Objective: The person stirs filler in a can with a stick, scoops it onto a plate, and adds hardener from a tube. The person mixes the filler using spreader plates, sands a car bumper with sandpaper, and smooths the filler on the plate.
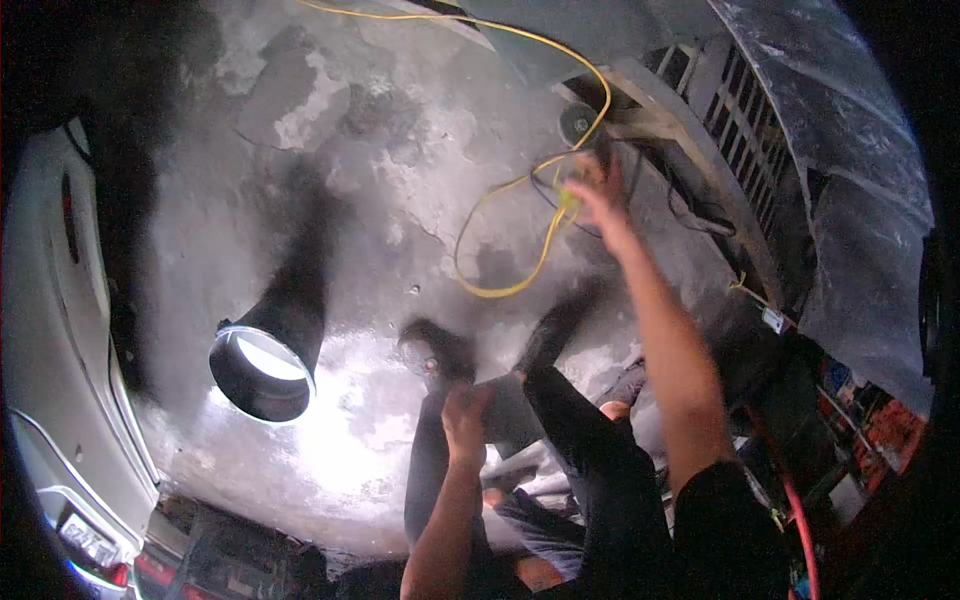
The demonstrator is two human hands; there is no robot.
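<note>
My left hand [466, 422] is closed at the left edge of a flat grey piece [512, 412] between my legs; its kind is unclear. Stretched far forward, my right hand [600, 195] is blurred, with thumb and fingers apart. It is beside a looped yellow cord [500, 292] and a dark round disc [579, 124], which may belong to a power tool. A yellow-green piece [568, 195] shows by the thumb. Whether that hand touches the cord cannot be made out.
A wide black tube [310, 290] with a bright inside stands on the stained concrete floor [390, 160] at the left. A pale vehicle [70, 350] lines the left edge. Slatted frame [735, 110], plastic sheeting [870, 220] and a red hose [795, 505] lie along the right.
</note>
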